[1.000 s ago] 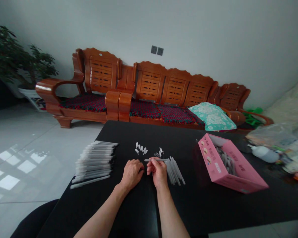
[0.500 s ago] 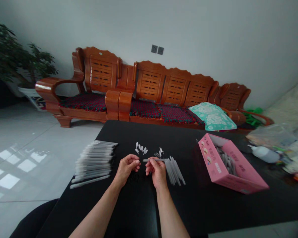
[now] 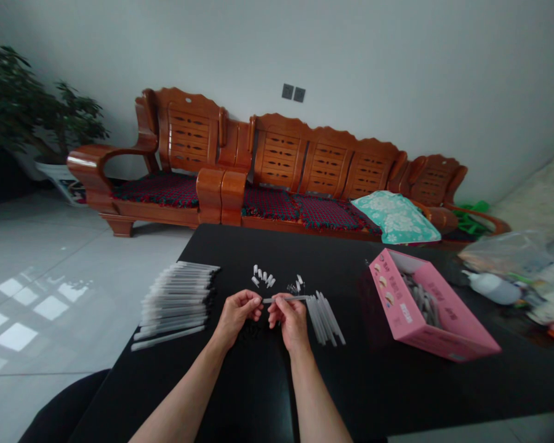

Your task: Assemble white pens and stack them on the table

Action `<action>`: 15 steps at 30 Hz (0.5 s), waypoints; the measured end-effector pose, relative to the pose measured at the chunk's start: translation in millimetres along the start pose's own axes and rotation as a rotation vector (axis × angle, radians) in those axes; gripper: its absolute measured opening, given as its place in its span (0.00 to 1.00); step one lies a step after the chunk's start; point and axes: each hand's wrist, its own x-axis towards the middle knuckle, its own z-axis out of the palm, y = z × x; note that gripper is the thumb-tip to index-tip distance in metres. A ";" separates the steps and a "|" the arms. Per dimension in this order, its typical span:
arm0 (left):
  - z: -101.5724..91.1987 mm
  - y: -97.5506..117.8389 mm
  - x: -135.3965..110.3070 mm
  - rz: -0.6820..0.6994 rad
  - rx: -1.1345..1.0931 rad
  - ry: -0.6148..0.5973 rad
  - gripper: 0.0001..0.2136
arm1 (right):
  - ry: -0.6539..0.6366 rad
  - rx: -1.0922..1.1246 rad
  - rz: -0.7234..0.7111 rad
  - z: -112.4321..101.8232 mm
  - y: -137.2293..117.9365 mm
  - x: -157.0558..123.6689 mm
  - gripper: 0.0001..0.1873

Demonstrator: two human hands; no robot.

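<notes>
Over the black table (image 3: 258, 394), our right hand (image 3: 290, 319) pinches a thin clear tube (image 3: 298, 298), held level, and our left hand (image 3: 236, 312) closes its fingertips at the tube's left end on a piece too small to see. If they meet crooked, the piece may slip and vanish on the dark surface, or our right wrist may scatter the loose tubes (image 3: 325, 315) just beside.

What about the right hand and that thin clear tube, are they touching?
Touching. The head view shows the right hand pinching the thin clear tube, which sticks out on both sides of the grip.
</notes>
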 end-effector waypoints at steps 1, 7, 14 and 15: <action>0.0 -0.3 0.2 0.000 0.002 -0.003 0.13 | -0.002 0.000 0.000 0.0 0.1 0.1 0.14; 0.2 -1.5 1.0 -0.010 -0.004 -0.011 0.13 | -0.006 -0.013 -0.001 -0.1 0.7 0.5 0.14; -0.9 -3.2 2.3 -0.003 -0.018 0.002 0.13 | -0.003 -0.048 0.005 -1.1 2.0 0.5 0.13; -1.0 -3.3 2.5 0.000 -0.019 0.003 0.13 | -0.003 -0.049 0.006 -1.1 2.0 0.6 0.13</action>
